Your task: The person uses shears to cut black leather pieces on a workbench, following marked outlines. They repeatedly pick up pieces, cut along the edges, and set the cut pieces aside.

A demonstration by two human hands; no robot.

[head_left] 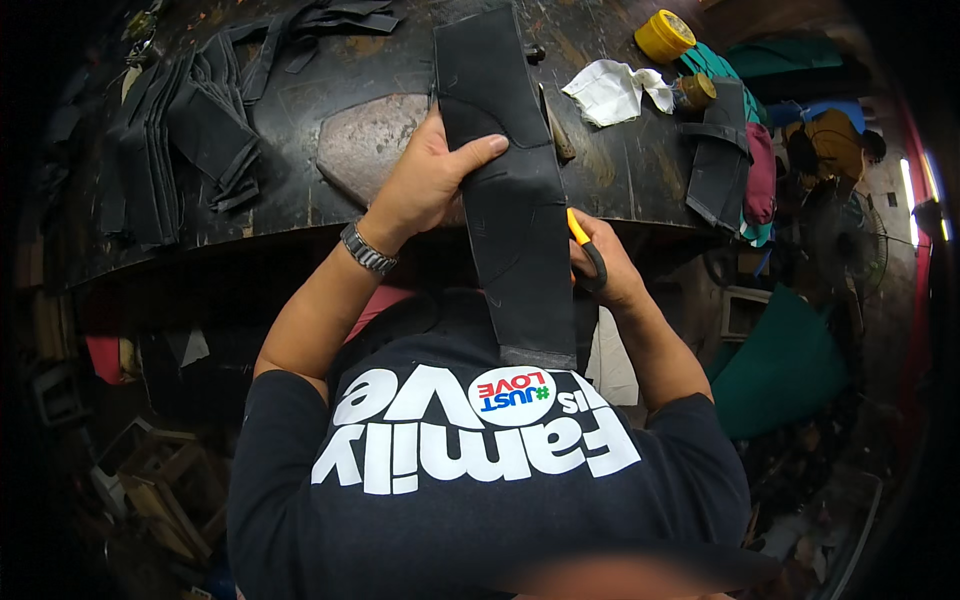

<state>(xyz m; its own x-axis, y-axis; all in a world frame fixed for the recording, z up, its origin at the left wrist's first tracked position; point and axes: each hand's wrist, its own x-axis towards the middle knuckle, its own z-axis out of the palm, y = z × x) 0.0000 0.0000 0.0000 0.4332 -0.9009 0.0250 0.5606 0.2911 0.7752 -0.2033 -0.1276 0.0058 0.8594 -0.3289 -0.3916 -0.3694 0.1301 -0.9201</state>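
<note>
A long panel of black sheet material [515, 215], perhaps leather, stretches from above the table's edge down to my shirt. My left hand [425, 175] grips its left side, thumb lying across the front and fingers hidden behind. Faint lines and a curved edge show on its surface. At the panel's right edge, my right hand [612, 262] is closed on scissors [580, 230] with yellow and black handles. The panel hides the blades, so I cannot tell whether they touch it.
Stacked black strips [150, 150] lie on the dark table [290, 222] at left. A grey stone slab [365, 145] sits behind my left hand. To the right are crumpled white paper [605, 92], a yellow tub [664, 37] and black pieces [718, 165]. A fan [850, 245] stands farther right.
</note>
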